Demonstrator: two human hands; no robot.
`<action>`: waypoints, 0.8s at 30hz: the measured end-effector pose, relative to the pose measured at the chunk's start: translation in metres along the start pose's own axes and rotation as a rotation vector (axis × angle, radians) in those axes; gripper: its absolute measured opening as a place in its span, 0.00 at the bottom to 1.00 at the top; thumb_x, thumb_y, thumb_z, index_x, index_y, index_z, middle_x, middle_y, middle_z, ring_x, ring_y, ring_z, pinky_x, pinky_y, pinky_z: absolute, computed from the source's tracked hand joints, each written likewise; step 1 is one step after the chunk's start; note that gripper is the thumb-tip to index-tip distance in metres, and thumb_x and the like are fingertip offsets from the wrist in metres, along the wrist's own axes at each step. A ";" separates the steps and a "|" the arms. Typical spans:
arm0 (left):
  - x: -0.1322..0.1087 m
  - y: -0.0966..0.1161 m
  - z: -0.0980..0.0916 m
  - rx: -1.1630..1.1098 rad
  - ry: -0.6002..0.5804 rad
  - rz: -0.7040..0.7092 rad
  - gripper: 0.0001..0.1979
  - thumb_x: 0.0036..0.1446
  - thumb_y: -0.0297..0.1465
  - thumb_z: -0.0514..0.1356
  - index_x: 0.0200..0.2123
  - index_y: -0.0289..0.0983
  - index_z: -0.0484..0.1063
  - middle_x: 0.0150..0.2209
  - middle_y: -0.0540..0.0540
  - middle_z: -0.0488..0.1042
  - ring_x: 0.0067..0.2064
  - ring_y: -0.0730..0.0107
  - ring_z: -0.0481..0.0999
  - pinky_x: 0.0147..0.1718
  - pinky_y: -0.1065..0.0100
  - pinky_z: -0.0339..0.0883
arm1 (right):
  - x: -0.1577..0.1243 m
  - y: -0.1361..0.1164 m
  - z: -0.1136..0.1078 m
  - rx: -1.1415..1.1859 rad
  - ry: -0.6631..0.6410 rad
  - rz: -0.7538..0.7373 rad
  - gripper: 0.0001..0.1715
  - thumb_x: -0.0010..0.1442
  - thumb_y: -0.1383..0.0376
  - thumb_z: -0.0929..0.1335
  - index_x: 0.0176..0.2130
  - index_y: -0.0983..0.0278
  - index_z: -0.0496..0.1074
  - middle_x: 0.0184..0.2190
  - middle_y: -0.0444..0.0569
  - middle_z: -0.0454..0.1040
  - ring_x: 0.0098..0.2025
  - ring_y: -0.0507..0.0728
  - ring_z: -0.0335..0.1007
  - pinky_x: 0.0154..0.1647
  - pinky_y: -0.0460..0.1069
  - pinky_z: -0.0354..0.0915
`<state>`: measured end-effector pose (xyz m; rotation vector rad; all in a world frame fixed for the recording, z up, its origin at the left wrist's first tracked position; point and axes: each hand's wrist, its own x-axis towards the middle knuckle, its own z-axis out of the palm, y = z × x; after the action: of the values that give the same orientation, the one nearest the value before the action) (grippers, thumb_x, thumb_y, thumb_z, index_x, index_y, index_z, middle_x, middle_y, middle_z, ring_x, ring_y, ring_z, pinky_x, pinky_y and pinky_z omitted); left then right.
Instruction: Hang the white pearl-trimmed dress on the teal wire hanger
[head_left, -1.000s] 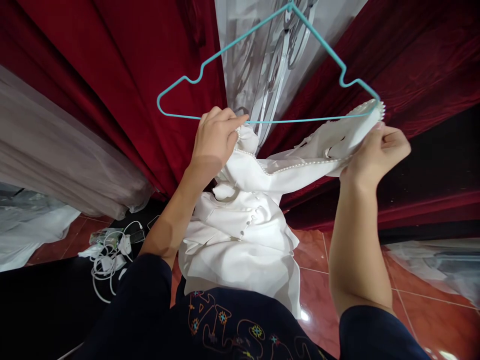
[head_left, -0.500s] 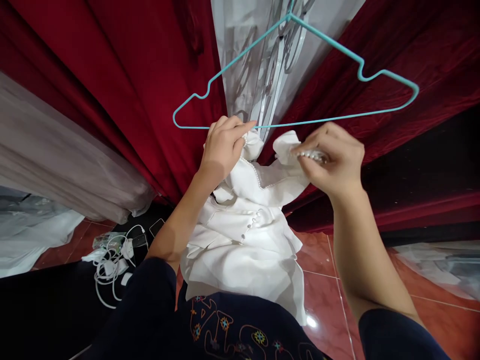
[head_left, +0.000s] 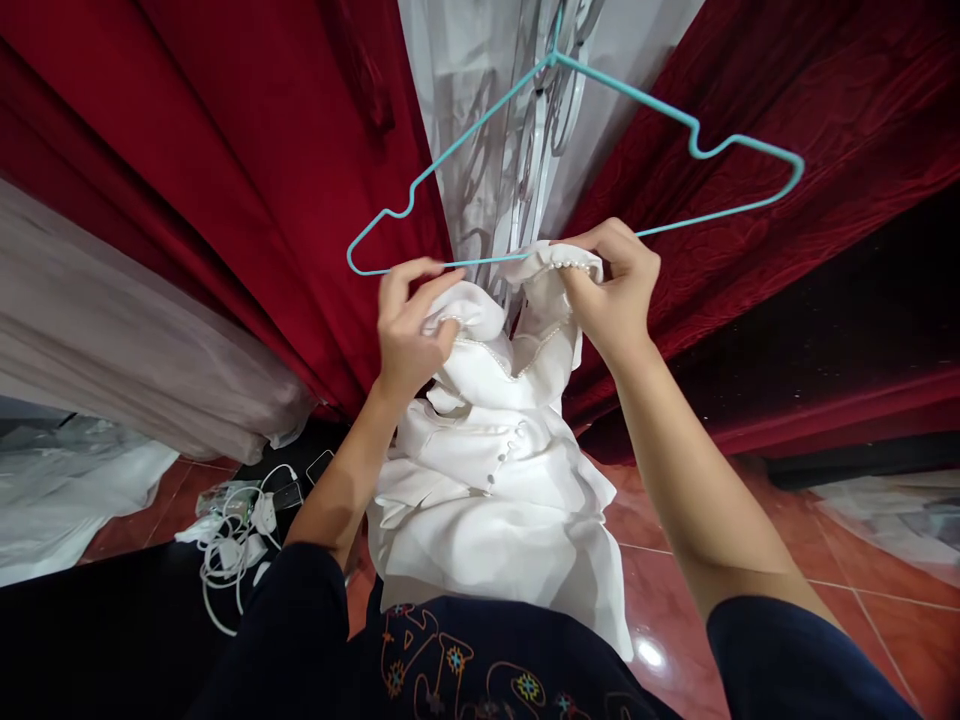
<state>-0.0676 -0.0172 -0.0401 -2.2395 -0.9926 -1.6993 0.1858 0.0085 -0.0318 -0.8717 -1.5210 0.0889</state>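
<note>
A white dress (head_left: 495, 535) with pearl trim along its neckline and round buttons down the front hangs before me. My left hand (head_left: 411, 330) holds its left shoulder part between thumb and fingers, just under the bottom bar of a turquoise hanger (head_left: 626, 92). On the other side, my right hand (head_left: 616, 290) is closed on the right pearl-edged shoulder strap, lifted against the same bar. Part of the bar is hidden behind this strap and the hand. The hanger's sloping arms are bare, and the dress lies below them.
Red curtains (head_left: 247, 170) flank a white metal frame (head_left: 529, 200) with grey cloth. Tangled white cables (head_left: 229, 555) lie on a black surface (head_left: 97, 630) at left. Sheer fabric (head_left: 892, 520) rests on the red tiled floor (head_left: 675, 610) at right.
My right hand has moved left and up, bringing the strap to the hanger bar. My left hand has shifted left and slightly down from the bar. The hanger appears shifted left.
</note>
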 end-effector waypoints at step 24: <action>0.083 -0.122 -0.033 -0.327 0.296 -0.476 0.36 0.58 0.62 0.68 0.36 0.40 0.53 0.35 0.50 0.50 0.38 0.74 0.56 0.41 0.66 0.58 | -0.002 -0.010 0.011 -0.001 0.053 0.078 0.05 0.61 0.64 0.72 0.31 0.58 0.75 0.30 0.45 0.75 0.35 0.55 0.71 0.41 0.53 0.71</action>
<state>-0.1544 0.0931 0.0146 -1.9278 -1.3261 -2.4678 0.1710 0.0056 -0.0300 -0.9274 -1.4379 0.1212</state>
